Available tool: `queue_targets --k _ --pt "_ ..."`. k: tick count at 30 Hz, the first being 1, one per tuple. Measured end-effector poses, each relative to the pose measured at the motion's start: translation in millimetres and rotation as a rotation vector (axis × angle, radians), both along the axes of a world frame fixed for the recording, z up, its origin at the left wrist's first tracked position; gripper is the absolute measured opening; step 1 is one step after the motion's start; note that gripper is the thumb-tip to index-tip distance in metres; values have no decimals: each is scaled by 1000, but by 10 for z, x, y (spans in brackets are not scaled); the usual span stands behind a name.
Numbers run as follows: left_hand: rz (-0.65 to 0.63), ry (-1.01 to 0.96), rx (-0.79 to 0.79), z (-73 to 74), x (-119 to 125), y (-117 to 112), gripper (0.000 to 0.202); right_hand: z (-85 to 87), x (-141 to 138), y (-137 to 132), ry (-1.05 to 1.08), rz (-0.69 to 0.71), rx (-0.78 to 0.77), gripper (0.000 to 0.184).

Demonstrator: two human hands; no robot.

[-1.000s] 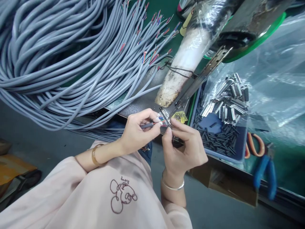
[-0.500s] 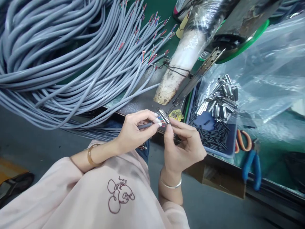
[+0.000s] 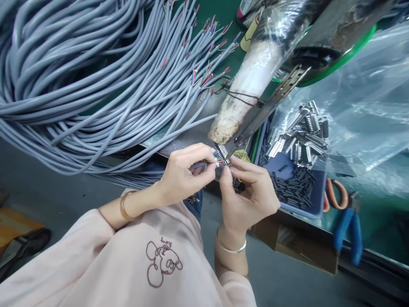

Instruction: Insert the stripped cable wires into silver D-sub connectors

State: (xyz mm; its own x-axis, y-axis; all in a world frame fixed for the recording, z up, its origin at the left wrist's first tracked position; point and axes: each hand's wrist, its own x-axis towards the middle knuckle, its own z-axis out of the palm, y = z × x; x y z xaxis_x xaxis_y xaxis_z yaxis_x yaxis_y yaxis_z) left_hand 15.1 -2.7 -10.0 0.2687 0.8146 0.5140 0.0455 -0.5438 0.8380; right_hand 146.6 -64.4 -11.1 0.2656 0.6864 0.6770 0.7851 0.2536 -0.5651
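My left hand (image 3: pixel 191 172) is closed, pinching the end of a grey cable (image 3: pixel 198 165) between thumb and fingers. Thin coloured wires (image 3: pixel 219 161) stick out of that end towards a metal multi-pin connector (image 3: pixel 223 152). My right hand (image 3: pixel 247 187) grips the connector by its near right side with thumb and forefinger. The wire tips meet the row of pins, but I cannot tell which ones touch. White tips cover the left thumb and forefinger. Just above the connector is the blunt end of a white wrapped tube (image 3: pixel 231 113), with a slotted metal strip (image 3: pixel 271 106) beside it.
A large bundle of grey cables (image 3: pixel 105 94) with stripped ends fills the left side. On the right, a blue tray (image 3: pixel 316 204) holds loose connectors (image 3: pixel 300 134) and small black sleeves (image 3: pixel 295 187). Beyond it lie blue-handled cutters (image 3: pixel 348 230), orange-handled scissors (image 3: pixel 337 194) and clear plastic sheeting (image 3: pixel 361 98).
The view has shifted slightly, so the bench things sit a little further right. Both hands keep their holds, and the connector now sits closer under the tube's end.
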Motion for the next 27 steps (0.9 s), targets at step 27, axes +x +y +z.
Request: queue_targets --k 27 --pt "-30 46 -105 135 -10 10 12 107 -24 8 -129 -28 11 14"
